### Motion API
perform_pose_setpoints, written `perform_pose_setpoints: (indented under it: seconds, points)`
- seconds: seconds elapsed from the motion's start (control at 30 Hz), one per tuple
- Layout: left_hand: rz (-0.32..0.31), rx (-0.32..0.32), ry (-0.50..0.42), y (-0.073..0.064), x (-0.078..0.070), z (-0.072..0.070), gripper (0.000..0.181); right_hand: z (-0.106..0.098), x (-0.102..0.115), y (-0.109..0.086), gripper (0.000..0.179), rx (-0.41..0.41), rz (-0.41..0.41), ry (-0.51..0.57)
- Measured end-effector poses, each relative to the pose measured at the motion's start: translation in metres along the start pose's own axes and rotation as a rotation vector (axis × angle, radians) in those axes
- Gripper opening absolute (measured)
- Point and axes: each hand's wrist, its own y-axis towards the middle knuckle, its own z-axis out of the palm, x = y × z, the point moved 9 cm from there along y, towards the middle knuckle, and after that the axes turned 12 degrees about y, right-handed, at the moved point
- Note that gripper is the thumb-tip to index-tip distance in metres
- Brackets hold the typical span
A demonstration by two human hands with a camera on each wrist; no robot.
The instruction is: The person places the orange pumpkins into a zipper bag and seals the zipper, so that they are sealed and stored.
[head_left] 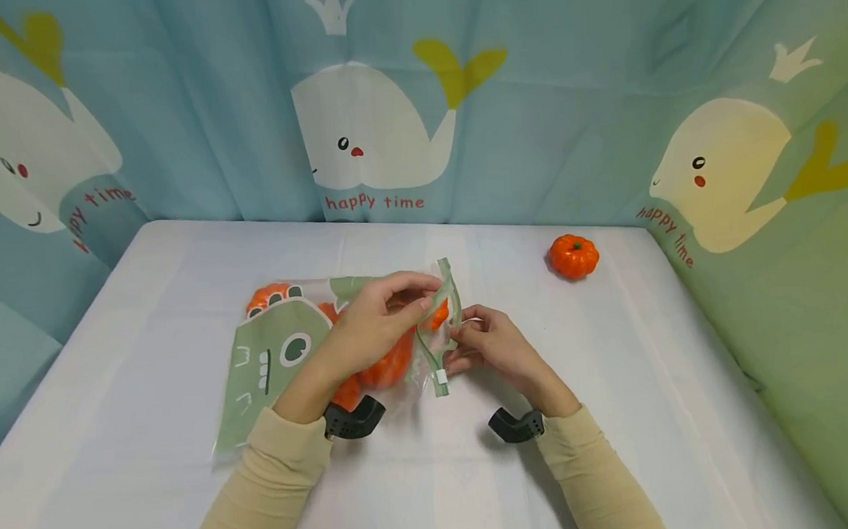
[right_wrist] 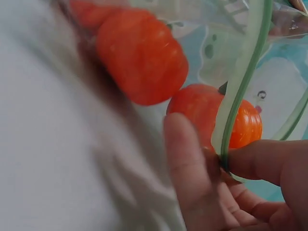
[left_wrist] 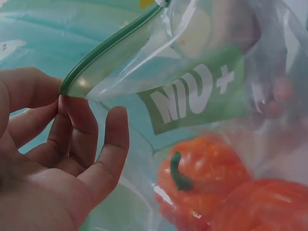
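Zip bag (head_left: 264, 382) stretches sideways, open mouth (head_left: 456, 298) facing right

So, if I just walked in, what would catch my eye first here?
Probably the clear bag with green print on the white table, orange pumpkins inside, its mouth held by the left hand and right hand. A lone pumpkin sits near the table's far right corner, before a blue curtain with white whales.

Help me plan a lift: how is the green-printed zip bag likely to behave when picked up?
The zip bag is probably floppy: its clear film shows creases and folds. It will likely sag unevenly, since bulky orange pumpkins fill only part of it. It gapes at the zip end, so tipping that end down could spill one.
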Motion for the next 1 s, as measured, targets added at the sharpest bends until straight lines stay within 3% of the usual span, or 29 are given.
perform_pose_setpoints:
  seconds: [0.27, 0.4, 0.57, 0.83, 1.0]
  points:
    - [0.028, -0.035, -0.065, 0.002, -0.018, -0.018, 0.026, 0.0, 0.036, -0.004, 0.032, -0.044, -0.082, 0.061]
    - [0.07, -0.061, -0.034, 0.004, -0.03, -0.03, 0.022, 0.0, 0.054, -0.007, 0.025, -0.051, -0.112, 0.075]
    - [0.079, -0.102, 0.032, 0.008, -0.043, -0.047, 0.022, 0.002, 0.08, -0.011, 0.017, -0.045, -0.145, 0.079]
    - [0.119, -0.172, 0.054, 0.008, -0.071, -0.076, 0.024, 0.01, 0.138, -0.022, 0.015, -0.034, -0.233, 0.059]
    - [0.145, -0.22, 0.011, 0.008, -0.084, -0.096, 0.025, 0.02, 0.179, -0.031, 0.014, -0.018, -0.32, 0.037]
